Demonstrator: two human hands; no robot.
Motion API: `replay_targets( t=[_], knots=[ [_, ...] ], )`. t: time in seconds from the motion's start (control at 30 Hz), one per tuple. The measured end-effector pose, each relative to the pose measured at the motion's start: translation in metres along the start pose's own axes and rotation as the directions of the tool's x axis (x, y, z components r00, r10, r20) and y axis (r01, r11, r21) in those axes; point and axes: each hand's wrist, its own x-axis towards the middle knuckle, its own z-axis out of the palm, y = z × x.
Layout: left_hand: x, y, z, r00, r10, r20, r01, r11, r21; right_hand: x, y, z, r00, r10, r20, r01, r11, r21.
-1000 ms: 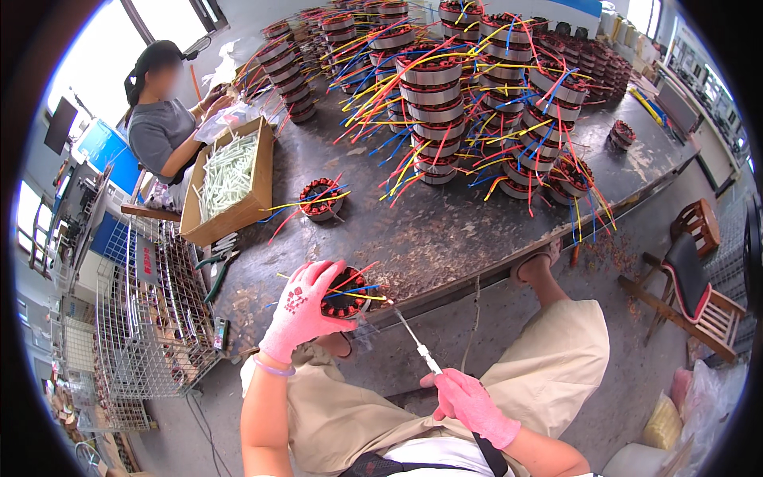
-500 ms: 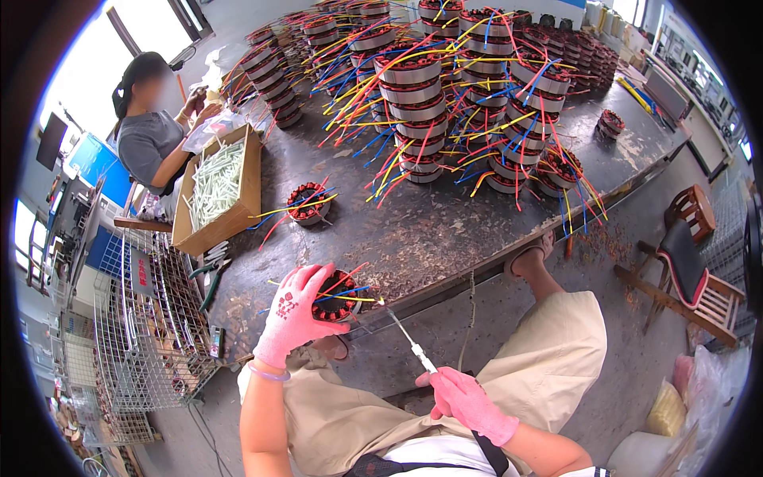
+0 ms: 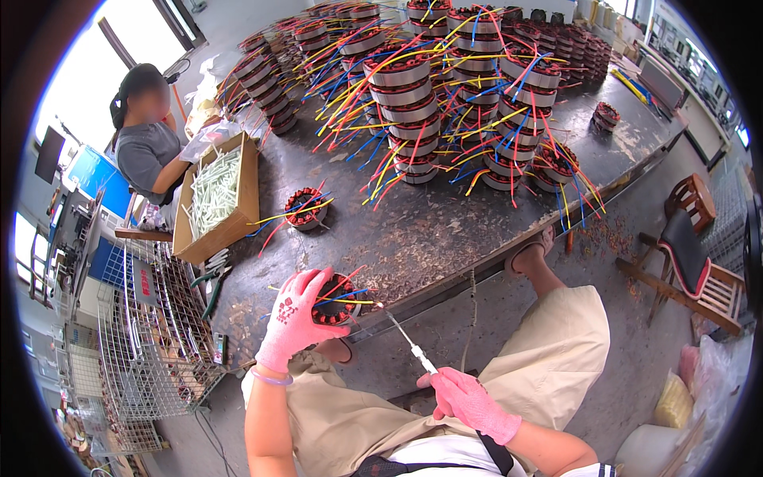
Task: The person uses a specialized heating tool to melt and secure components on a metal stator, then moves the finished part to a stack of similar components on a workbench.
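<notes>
Wired ring (image 3: 337,316) at the near edge of the table (image 3: 381,254), left hand (image 3: 292,318) gripping its left side, right hand (image 3: 474,404) with fingers wrapped round a slim white-handled tool (image 3: 424,360), tip basically at the yellow wire (image 3: 350,301) end, tons of ring stacks (image 3: 409,114) farther back

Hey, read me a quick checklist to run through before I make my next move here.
1. Left hand has a grip on the coil ring: ok, fingers over it.
2. Right hand holds the thin tool by its white handle: ok.
3. Tool tip touching the yellow wire: cannot tell; it is at the wire's end, but contact is too small to see.
4. Red wire lined up with the yellow one: not ok, it slants off upward.
5. Second ring clear of the left hand: ok, it sits apart, farther in.
6. Pliers clear of both hands: ok, they lie off to the left.
</notes>
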Motion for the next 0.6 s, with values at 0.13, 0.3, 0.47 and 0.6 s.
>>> replay_targets(
  t=[0.13,0.3,0.47,0.6],
  knots=[
    [-0.0002,-0.0016,0.0016,1.0,-0.004,-0.001,0.004,1.0,0.0,-0.0025,-0.006,0.0018,1.0,0.003,-0.003,-0.003,1.0,-0.016],
    [-0.0007,-0.0023,0.0033,1.0,0.008,-0.028,-0.008,1.0,0.014,-0.0006,-0.0002,-0.0012,0.998,-0.055,0.015,0.055,0.996,-0.063],
    [0.0001,0.0,0.0029,1.0,0.003,-0.03,-0.002,1.0,0.028,0.0021,0.0037,0.0001,1.0,0.002,-0.003,-0.002,1.0,0.023],
    [-0.0011,-0.0017,0.0035,1.0,-0.003,-0.025,0.003,1.0,0.027,0.001,0.001,-0.0005,1.0,-0.021,0.013,0.021,1.0,-0.004]
  ],
)
